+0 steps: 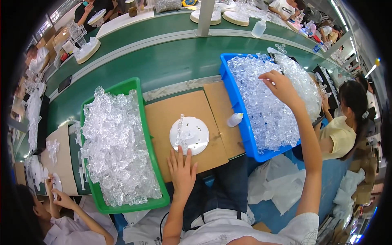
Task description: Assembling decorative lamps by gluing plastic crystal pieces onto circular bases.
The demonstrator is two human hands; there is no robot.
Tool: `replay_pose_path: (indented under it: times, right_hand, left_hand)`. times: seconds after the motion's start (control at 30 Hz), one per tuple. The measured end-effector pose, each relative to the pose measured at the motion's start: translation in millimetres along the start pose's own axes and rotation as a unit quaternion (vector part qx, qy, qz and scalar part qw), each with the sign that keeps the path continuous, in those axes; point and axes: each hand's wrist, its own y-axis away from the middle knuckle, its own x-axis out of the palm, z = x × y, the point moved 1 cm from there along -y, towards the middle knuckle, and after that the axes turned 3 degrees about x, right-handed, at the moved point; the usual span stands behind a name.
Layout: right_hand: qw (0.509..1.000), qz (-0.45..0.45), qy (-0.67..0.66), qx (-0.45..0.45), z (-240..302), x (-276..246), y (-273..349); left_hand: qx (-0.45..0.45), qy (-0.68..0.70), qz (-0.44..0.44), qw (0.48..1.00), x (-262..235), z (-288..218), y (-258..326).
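A round white disc (200, 131) with small holes lies on the brown cardboard in front of me. A clear plastic piece (180, 128) rests across the left part of the disc, with another clear part near the middle. My left hand (182, 170) lies open at the disc's near edge, fingers spread, fingertips by the lower end of the clear piece. Over the blue tray (244, 116) of small clear plastic pieces (265, 110) is my right hand (281, 87), its fingers loosely bent and apart. I see nothing held in it.
A green tray (153, 167) heaped with clear plastic parts (118, 147) stands on the left. A small dropper bottle (234, 119) leans by the blue tray. Beyond it lies a full clear bag (300, 81). Co-workers sit close on both sides.
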Motion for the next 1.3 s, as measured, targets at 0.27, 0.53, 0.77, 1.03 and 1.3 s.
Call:
replay_pose_path:
  times: [0.27, 0.53, 0.77, 1.03, 1.3]
  right_hand:
    - [0.965, 0.138, 0.179, -0.133, 57.3, 22.8, 13.8]
    - [0.971, 0.171, 0.147, -0.082, 41.1, 24.9, 16.7]
    - [0.987, -0.003, -0.160, -0.007, 110.8, -5.0, 81.9]
    - [0.963, 0.036, -0.241, -0.116, 198.7, 99.1, 139.7]
    - [0.873, 0.144, -0.459, 0.080, 171.6, 117.6, 118.1]
  left_hand:
    - [0.003, -0.006, -0.004, 1.000, 0.0, 0.6, 1.7]
    - [-0.003, 0.019, -0.001, 1.000, 1.5, -1.8, 1.4]
    - [-0.027, 0.113, -0.059, 0.991, 2.9, 0.1, 13.8]
    - [-0.155, 0.639, -0.057, 0.751, -8.1, -48.4, 9.9]
    - [-0.136, 0.701, 0.037, 0.699, -15.3, -27.7, -6.3]
